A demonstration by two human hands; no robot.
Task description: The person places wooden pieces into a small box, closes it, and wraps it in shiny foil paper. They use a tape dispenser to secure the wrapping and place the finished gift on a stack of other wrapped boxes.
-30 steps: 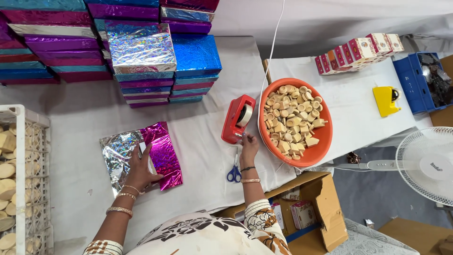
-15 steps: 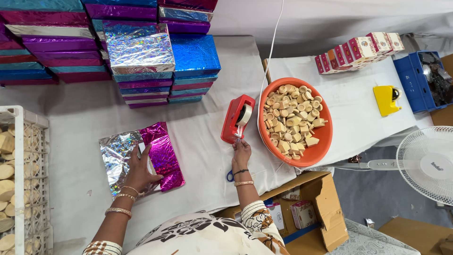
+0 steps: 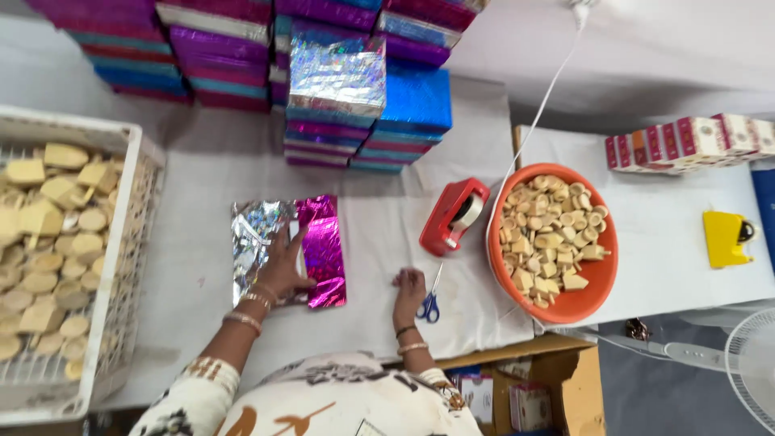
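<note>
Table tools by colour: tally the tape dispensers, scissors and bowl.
Red tape dispenser: 1
Yellow tape dispenser: 1
Blue-handled scissors: 1
Orange bowl: 1
Total: 4

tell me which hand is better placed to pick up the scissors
Right. The right hand rests on the table beside the blue-handled scissors, while the left hand is pressed on the foil-wrapped box, farther away.
</note>
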